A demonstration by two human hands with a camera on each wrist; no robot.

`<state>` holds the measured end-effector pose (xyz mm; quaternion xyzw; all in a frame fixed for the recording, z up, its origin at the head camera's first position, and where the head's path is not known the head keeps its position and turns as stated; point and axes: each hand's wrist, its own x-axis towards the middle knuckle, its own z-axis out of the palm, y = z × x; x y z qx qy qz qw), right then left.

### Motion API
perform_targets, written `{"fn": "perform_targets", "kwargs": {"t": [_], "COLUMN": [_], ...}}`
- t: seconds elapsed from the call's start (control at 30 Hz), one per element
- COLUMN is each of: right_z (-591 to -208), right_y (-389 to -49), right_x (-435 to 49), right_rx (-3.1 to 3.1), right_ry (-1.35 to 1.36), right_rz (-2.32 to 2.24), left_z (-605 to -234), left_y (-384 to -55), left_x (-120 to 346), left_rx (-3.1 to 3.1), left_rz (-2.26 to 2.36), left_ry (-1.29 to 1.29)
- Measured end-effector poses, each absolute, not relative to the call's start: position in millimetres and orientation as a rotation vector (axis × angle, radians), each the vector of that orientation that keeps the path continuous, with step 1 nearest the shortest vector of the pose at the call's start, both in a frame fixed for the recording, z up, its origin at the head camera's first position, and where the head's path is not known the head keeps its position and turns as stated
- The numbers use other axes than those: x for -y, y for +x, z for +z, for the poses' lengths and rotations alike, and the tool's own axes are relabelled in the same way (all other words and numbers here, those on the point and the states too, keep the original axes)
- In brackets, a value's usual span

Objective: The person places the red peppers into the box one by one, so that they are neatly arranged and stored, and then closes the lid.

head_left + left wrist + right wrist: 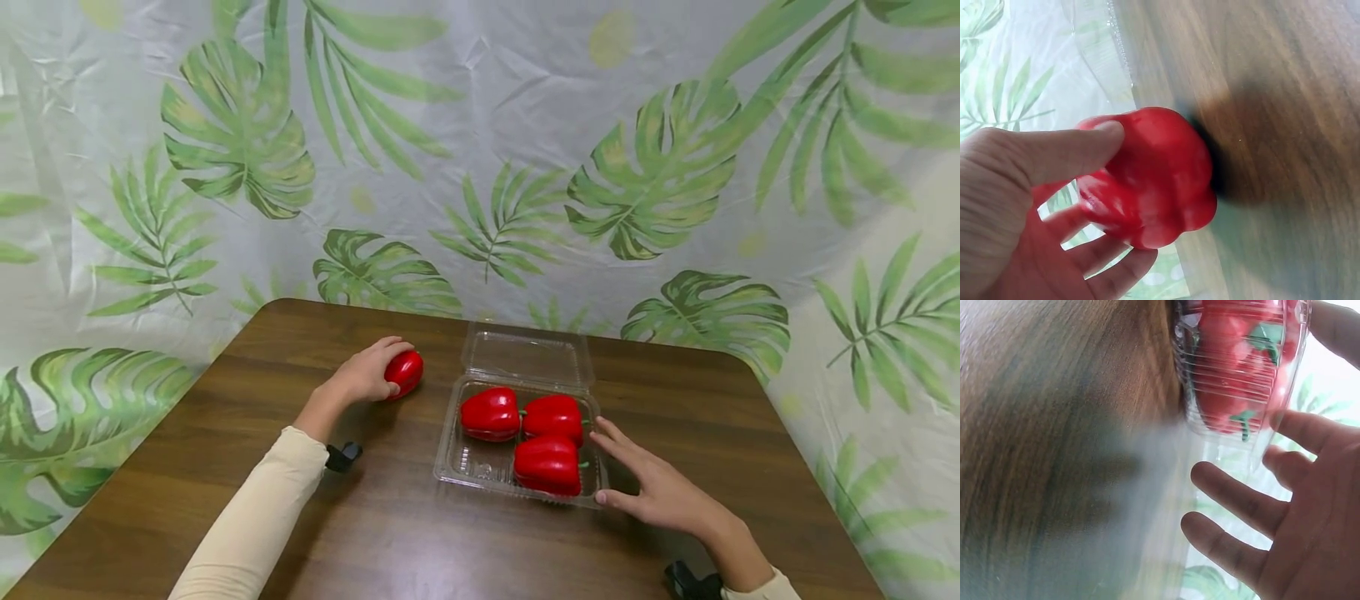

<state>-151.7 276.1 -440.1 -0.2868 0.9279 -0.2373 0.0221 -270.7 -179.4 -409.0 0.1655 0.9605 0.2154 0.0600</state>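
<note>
My left hand (pixel 367 371) grips a red bell pepper (pixel 405 374) on the table, left of the container. In the left wrist view its thumb lies over the pepper (pixel 1160 175) and the other fingers reach around underneath. A clear plastic clamshell container (pixel 472 478) stands with its lid (pixel 528 357) folded back. Inside sit three more red bell peppers: one at left (pixel 489 413), one at back right (pixel 553 419), one at front right (pixel 547 465). My right hand (pixel 663 492), fingers spread and fairly straight, is at the container's right rim; fingertips overlap the rim in the right wrist view.
The brown wooden table (pixel 420 542) has its far edge close behind the lid. A pale curtain with green leaf prints (pixel 480 125) hangs behind and beside the table. A dark wrist camera (pixel 343 457) sits at my left wrist, another (pixel 686 582) at my right.
</note>
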Motion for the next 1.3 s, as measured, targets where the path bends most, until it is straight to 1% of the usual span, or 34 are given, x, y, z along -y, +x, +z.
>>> {"fn": "perform_targets", "kwargs": {"t": [0.27, 0.6, 0.93, 1.3], "right_z": [-438, -437, -440, -440], "right_y": [-152, -149, -155, -152], "right_x": [-275, -276, -274, -277], "right_rx": [-2.863, -2.864, -2.854, -2.869], "right_ry": [-0.873, -0.864, -0.87, -0.868], "right_rz": [-0.732, -0.73, -0.753, -0.746], "left_z": [-413, -419, -420, -420], "left_y": [-269, -270, -270, -269], "left_x": [178, 179, 188, 180], "left_rx": [-2.976, -2.981, -3.027, -3.013], "left_rz": [0.612, 0.633, 0.927, 1.009], "left_ry": [0.471, 0.515, 0.608, 0.667]}}
